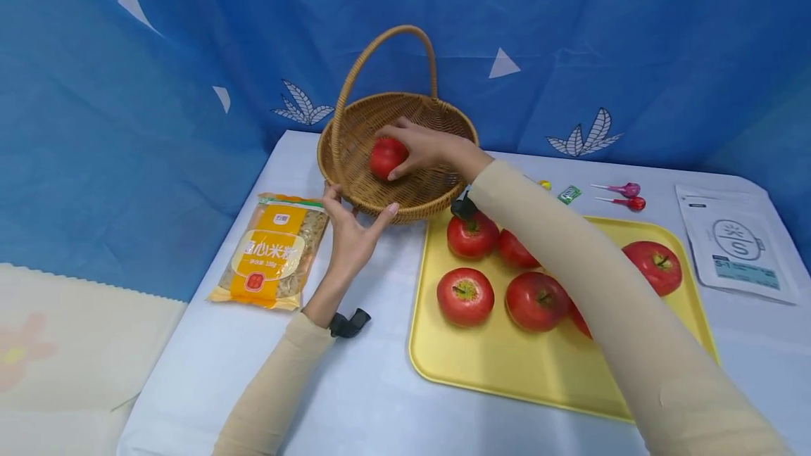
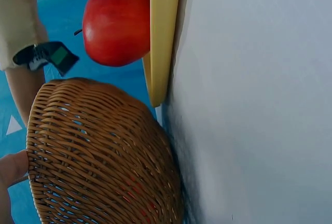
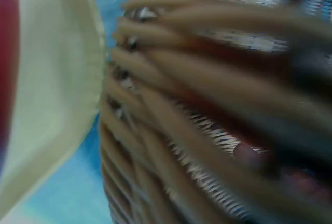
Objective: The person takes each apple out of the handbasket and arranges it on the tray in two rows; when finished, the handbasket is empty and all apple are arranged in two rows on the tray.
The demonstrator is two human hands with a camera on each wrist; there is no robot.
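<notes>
A brown wicker basket (image 1: 405, 212) with a tall arched handle stands at the back of the table. Inside it, my right hand (image 1: 421, 146) grips a red apple (image 1: 384, 159), thumb and fingers around its sides. My left hand (image 1: 352, 234) holds the basket's near left rim, its thumb toward the front and its fingers by the handle's base. In the left wrist view a digit touches the rim of the basket (image 2: 104, 146). Through the blurred weave of the basket (image 3: 155, 79) in the right wrist view, little of my right hand shows.
A yellow tray (image 1: 481, 364) with several red apples (image 1: 465, 297) lies right of the basket, partly under my right sleeve. A noodle packet (image 1: 269, 252) lies at left. Lollipops (image 1: 627, 190), a green wrapped sweet (image 1: 569, 194) and a white pouch (image 1: 738, 241) are at the back right.
</notes>
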